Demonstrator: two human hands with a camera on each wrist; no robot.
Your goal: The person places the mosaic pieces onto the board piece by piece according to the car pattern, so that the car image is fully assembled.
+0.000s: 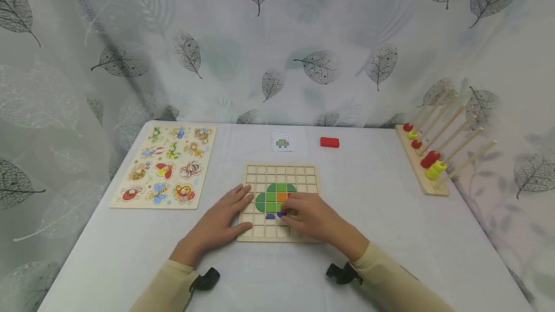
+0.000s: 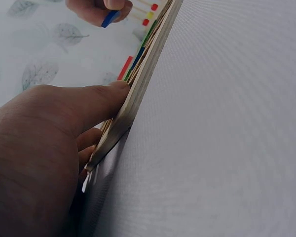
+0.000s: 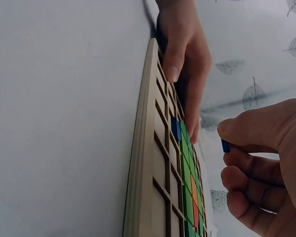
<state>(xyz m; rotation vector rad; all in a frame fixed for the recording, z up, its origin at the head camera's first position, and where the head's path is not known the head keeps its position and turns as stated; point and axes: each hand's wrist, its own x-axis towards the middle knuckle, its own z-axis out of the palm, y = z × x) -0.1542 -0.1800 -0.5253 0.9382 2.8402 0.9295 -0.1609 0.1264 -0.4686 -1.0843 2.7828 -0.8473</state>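
A wooden grid board (image 1: 258, 230) lies on the white table before me, with green tiles (image 1: 270, 197), an orange tile (image 1: 282, 197) and a partly covered red tile in its cells. Below the green ones, a small blue tile (image 1: 270, 216) sits in a cell. My left hand (image 1: 218, 218) rests along the board's left edge, fingers extended and thumb (image 2: 106, 96) at the rim. Between thumb and forefinger, my right hand (image 1: 310, 213) pinches another small blue tile (image 3: 226, 145), held above the board. That hand hides part of the board's right side in the head view.
A card with a coloured grid picture (image 1: 283, 142) lies behind the board, and a red block (image 1: 329, 142) is to its right. On the left lies an insect puzzle board (image 1: 117, 203). At the right edge stands a wooden peg rack (image 1: 427, 188) with red and yellow beads.
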